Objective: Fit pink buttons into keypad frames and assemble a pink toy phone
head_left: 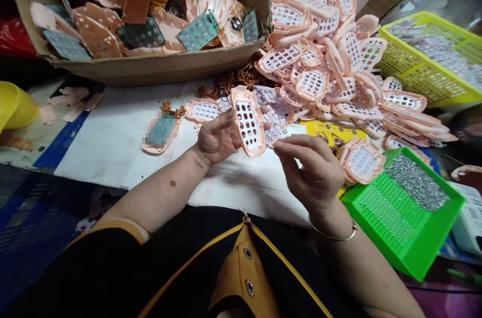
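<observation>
My left hand (220,140) holds a pink plastic casing half (248,125) upright over the white work surface, its rows of button holes facing me. Just to the right, my right hand (311,165) has thumb and forefinger pinched together, apart from the casing. Whatever is between those fingertips is too small to make out. Behind the held casing lie sheets of small printed keypad buttons (280,107) and another pink casing half (201,110). To the left rests a casing with a blurred greenish panel (160,130), beside small brown antler-shaped pieces (173,108).
A cardboard box (161,64) of casings and circuit boards stands at the back left. Pink casings (312,82) are heaped at the back right. A yellow basket (433,77) and a green basket (399,222) of small metal screws (416,180) sit to the right.
</observation>
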Demonstrator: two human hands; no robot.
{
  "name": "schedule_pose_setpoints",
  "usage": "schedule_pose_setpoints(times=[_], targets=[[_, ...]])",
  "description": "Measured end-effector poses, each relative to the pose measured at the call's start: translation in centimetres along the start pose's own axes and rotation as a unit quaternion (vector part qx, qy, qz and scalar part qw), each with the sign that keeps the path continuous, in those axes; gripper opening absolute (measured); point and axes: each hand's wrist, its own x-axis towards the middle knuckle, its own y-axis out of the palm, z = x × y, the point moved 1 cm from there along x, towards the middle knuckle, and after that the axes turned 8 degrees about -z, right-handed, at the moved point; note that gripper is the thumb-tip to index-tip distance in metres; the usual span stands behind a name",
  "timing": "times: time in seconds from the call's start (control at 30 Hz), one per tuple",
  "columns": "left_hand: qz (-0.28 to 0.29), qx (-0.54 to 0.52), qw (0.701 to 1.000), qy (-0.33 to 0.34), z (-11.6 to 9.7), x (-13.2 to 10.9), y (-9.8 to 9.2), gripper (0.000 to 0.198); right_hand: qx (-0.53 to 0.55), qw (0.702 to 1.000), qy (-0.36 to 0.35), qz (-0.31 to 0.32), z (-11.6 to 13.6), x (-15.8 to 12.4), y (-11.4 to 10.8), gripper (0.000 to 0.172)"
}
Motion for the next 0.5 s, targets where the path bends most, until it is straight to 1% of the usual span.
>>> schedule_pose_setpoints(times=[0.07, 0.17, 0.3, 0.37, 0.43, 0.5], targets=[[0.012, 0.009, 1.0, -0.009, 0.1, 0.0, -0.1, 0.061, 0.008, 0.999, -0.032, 0.023, 0.6, 0.7, 0.6, 0.025], [0.016, 0.021, 1.0, -0.011, 0.2, -0.1, -0.1, 0.066, 0.018, 0.997, -0.061, 0.041, 0.7, 1.1, 1.3, 0.028], [0.006, 0.027, 0.999, -0.031, 0.4, 0.0, -0.1, 0.061, 0.043, 0.99, -0.085, 0.1, 0.6, 0.9, 1.2, 0.026], [0.009, 0.019, 0.999, -0.039, 0.5, 0.1, -0.1, 0.058, 0.023, 0.986, -0.118, 0.118, 0.5, 0.6, 0.9, 0.028], [0.013, 0.01, 0.999, -0.042, 0.6, 0.2, -0.2, 0.057, -0.025, 0.979, -0.159, 0.122, 0.4, 0.3, 0.7, 0.036], [0.013, 0.009, 0.999, -0.041, 0.6, 0.1, -0.2, 0.056, -0.065, 0.974, -0.18, 0.124, 0.5, 0.0, 0.7, 0.044]])
